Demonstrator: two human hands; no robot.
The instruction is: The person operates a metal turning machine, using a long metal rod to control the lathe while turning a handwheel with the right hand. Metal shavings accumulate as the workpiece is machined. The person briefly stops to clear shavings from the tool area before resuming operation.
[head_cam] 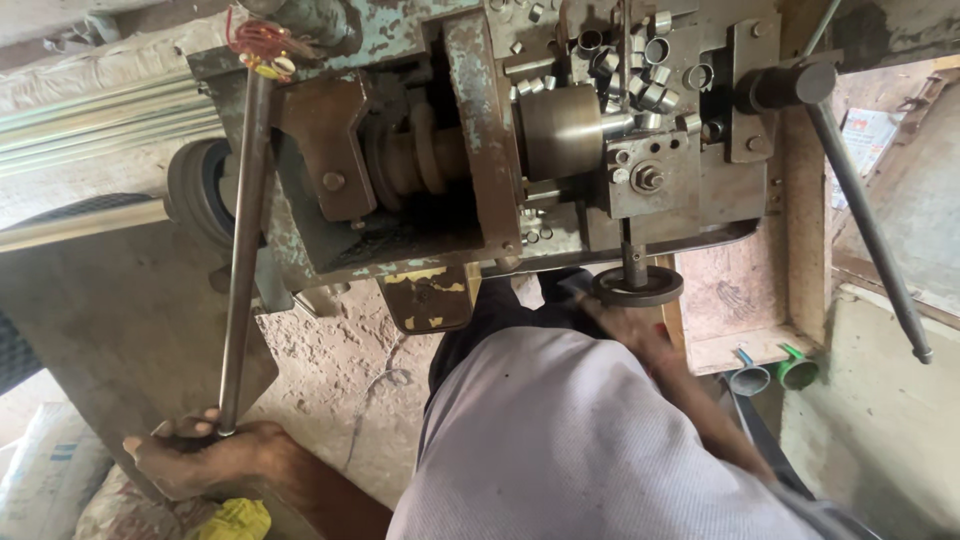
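A worn, blue-green metal lathe (pixel 480 150) fills the upper middle of the view. My left hand (pixel 200 455) at the lower left is closed around the near end of a long steel lever rod (pixel 245 240) that runs up to the machine's left side. My right hand (pixel 625 325) rests at a small dark handwheel (pixel 637 287) under the tool slide, fingers touching its rim. The brass-coloured chuck (pixel 560 130) sits in the middle of the machine. Several short metal rings (pixel 640 75) lie loose on top near it.
A second long lever with a dark knob (pixel 860 210) slants down at the right. Two small funnels, blue (pixel 748 378) and green (pixel 797 372), sit by a wooden frame (pixel 805 230). Metal bars (pixel 90 120) lie at the left; a sack (pixel 45 470) is at the lower left.
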